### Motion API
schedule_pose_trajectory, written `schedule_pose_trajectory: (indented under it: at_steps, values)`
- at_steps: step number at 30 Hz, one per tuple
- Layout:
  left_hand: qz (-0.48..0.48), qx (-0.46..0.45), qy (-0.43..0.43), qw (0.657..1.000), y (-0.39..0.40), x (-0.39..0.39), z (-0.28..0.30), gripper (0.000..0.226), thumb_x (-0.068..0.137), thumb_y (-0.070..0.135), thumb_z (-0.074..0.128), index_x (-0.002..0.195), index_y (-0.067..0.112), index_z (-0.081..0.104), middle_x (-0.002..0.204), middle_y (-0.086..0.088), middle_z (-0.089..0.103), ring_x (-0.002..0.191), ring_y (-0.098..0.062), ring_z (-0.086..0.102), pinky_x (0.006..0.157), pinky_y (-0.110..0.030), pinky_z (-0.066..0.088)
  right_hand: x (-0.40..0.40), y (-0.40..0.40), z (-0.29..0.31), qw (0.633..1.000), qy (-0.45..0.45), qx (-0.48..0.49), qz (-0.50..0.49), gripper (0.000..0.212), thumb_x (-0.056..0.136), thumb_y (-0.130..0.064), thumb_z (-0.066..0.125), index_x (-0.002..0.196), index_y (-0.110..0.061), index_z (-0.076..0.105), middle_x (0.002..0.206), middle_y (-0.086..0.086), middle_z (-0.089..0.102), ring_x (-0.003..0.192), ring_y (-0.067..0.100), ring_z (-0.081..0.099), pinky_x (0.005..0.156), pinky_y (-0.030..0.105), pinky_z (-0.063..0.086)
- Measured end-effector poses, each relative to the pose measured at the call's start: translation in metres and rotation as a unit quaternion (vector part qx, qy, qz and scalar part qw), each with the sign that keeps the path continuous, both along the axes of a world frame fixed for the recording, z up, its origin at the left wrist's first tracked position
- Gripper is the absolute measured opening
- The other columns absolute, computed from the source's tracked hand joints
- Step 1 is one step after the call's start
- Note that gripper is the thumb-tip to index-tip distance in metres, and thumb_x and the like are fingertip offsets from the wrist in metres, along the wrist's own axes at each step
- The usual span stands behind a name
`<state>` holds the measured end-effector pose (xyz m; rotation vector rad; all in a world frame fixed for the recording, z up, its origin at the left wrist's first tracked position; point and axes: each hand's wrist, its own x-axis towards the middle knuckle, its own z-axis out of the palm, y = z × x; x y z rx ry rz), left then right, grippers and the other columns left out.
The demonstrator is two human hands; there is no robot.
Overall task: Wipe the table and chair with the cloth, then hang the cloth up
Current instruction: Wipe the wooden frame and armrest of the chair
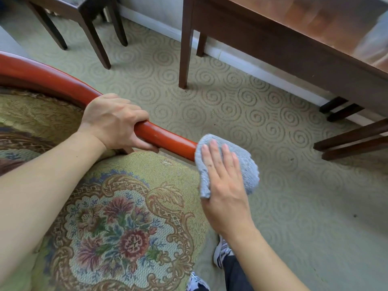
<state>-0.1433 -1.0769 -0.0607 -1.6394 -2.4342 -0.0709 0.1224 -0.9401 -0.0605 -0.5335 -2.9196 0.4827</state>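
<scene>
The chair has a curved red wooden armrest (168, 139) and a floral tapestry seat cushion (126, 227); it fills the lower left. My left hand (113, 122) grips the armrest from above. My right hand (224, 185) lies flat, fingers together, pressing a grey-blue cloth (245, 162) over the front end of the armrest. The cloth wraps that end and hides it. The brown wooden table (294, 45) stands at the upper right, with its glossy top partly in view.
Green carpet (231, 101) with a swirl pattern covers the floor. A dark wooden stool or small table (88, 15) stands at the upper left. Dark wooden legs (352, 139) of other furniture jut in at the right. My shoes (222, 250) are at the bottom.
</scene>
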Motion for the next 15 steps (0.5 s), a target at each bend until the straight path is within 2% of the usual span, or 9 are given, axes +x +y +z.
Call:
schedule_pose_trajectory:
  at_steps: [5, 9, 12, 15]
  values:
    - [-0.007, 0.0, -0.009, 1.0, 0.0, 0.001, 0.001, 0.073, 0.06, 0.092, 0.053, 0.071, 0.021, 0.065, 0.073, 0.002, 0.07, 0.074, -0.024, 0.069, 0.07, -0.035, 0.037, 0.04, 0.014, -0.012, 0.998, 0.026, -0.03, -0.039, 0.067, 0.088, -0.012, 0.044, 0.152, -0.001, 0.03, 0.162, 0.014, 0.024, 0.152, 0.034, 0.013, 0.12, 0.054, 0.015]
    - [-0.009, -0.002, -0.004, 1.0, -0.001, 0.001, 0.002, 0.074, 0.061, 0.093, 0.05, 0.071, 0.021, 0.067, 0.072, 0.002, 0.071, 0.071, -0.024, 0.068, 0.07, -0.034, 0.035, 0.019, -0.002, -0.008, 0.997, 0.02, -0.04, -0.063, 0.073, 0.081, -0.016, 0.039, 0.152, -0.001, 0.031, 0.162, 0.016, 0.025, 0.151, 0.041, 0.014, 0.122, 0.054, 0.008]
    - [-0.001, -0.017, -0.011, 1.0, -0.002, 0.003, 0.005, 0.075, 0.059, 0.092, 0.049, 0.072, 0.021, 0.068, 0.073, 0.003, 0.071, 0.072, -0.024, 0.068, 0.072, -0.033, 0.038, -0.015, -0.017, 0.0, 1.0, 0.0, -0.014, -0.01, 0.076, 0.076, -0.02, 0.04, 0.15, -0.001, 0.036, 0.159, 0.017, 0.03, 0.149, 0.044, 0.017, 0.121, 0.056, 0.011]
    - [0.003, -0.038, -0.05, 0.998, -0.004, 0.004, 0.012, 0.074, 0.06, 0.088, 0.048, 0.083, 0.023, 0.073, 0.081, 0.005, 0.074, 0.079, -0.023, 0.07, 0.076, -0.033, 0.043, -0.05, -0.033, 0.004, 0.998, -0.035, 0.018, 0.053, 0.077, 0.077, -0.022, 0.052, 0.149, 0.0, 0.038, 0.158, 0.016, 0.034, 0.147, 0.043, 0.024, 0.12, 0.057, 0.015]
